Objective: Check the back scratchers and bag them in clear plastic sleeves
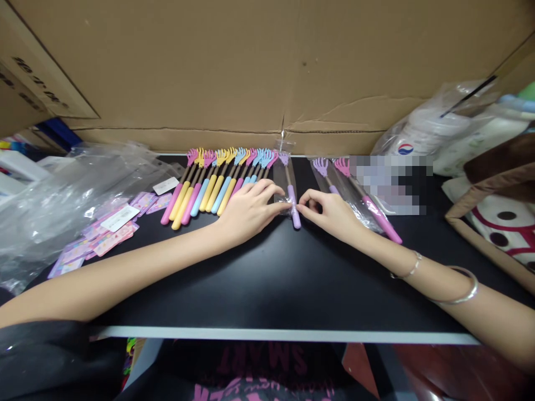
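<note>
A purple back scratcher (291,192) lies in a clear plastic sleeve (282,175) at the middle of the table, claw end away from me. From its left side, my left hand (253,209) pinches the sleeve beside the handle, thumb and finger bent together. Across from it, my right hand (326,211) has thumb and index finger closed on the sleeve's right edge. Left of my hands is a row of back scratchers (209,189) in pink, yellow and blue, partly hidden by my left hand. To the right lie another purple back scratcher (321,167) and a pink back scratcher (380,217), both with clear plastic around them.
Clear plastic bags (96,178) are heaped at the left, beside several printed cards (112,236). A cardboard wall (267,67) closes off the back. At the right are a bagged drink cup (430,133) and a patterned bag (501,217). The table's pale front edge (284,334) runs nearest me.
</note>
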The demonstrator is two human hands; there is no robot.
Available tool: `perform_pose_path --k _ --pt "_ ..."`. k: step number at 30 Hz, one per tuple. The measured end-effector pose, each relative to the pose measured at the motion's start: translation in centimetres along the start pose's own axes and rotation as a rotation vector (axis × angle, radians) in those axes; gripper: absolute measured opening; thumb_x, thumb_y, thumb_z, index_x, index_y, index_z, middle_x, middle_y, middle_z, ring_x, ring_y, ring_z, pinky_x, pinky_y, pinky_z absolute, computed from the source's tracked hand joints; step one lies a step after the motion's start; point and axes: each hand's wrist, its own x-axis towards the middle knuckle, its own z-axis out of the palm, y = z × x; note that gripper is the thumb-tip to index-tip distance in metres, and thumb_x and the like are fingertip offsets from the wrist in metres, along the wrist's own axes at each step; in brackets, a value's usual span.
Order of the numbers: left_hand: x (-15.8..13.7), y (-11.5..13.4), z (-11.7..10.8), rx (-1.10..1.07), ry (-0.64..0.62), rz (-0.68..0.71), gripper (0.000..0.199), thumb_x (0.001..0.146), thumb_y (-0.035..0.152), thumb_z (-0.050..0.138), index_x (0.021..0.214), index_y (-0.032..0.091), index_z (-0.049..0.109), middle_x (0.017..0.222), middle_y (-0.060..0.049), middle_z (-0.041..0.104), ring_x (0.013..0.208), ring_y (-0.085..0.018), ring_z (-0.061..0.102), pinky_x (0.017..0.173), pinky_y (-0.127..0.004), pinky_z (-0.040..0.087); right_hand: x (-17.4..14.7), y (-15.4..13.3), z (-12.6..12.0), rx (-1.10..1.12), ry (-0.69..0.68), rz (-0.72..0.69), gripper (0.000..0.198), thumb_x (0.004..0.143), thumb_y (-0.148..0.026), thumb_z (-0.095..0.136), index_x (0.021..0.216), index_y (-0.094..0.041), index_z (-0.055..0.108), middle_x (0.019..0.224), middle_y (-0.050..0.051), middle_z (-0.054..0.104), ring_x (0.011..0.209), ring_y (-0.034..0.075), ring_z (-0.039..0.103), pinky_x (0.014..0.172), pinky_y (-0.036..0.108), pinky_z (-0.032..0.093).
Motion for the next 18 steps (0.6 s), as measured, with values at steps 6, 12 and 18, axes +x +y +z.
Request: perform_pose_path --k 6,12,18 --pt "-0.22 0.9 0.01 0.074 -0.116 0.07 0.03 0.098 0.021 0.048 0.124 0.014 0.061 0.106 -0.005 0.069 0.104 -0.02 0.058 0.086 -0.032 0.044 0.0 -0.11 -0.12 -0.054 0.002 0.015 0.019 0.085 -0.039 0.057 0.082 -0.021 0.063 0.059 -0.004 0.055 0.054 0.011 0.046 0.054 0.025 0.028" --pt "-0.13 1.02 -0.53 0.108 -0.293 0.123 0.037 0.1 0.018 0.039 0.135 0.011 0.051 0.12 -0.009 0.064 0.108 -0.02 0.056 0.086 -0.032 0.045 -0.09 -0.24 -0.22 -0.088 -0.011 0.034 0.019 0.086 -0.039 0.058 0.082 -0.021 0.062 0.059 -0.005 0.054 0.054 0.011 0.048 0.053 0.025 0.028" --pt "0.01 0.87 -0.67 0.093 -0.316 0.124 0.037 0.099 0.017 0.04 0.134 0.014 0.052 0.123 -0.008 0.063 0.11 -0.02 0.056 0.088 -0.032 0.046 -0.43 -0.01 0.31 -0.143 0.078 -0.156 0.009 0.089 -0.028 0.056 0.093 -0.021 0.06 0.074 -0.001 0.063 0.07 0.014 0.058 0.058 0.025 0.035"
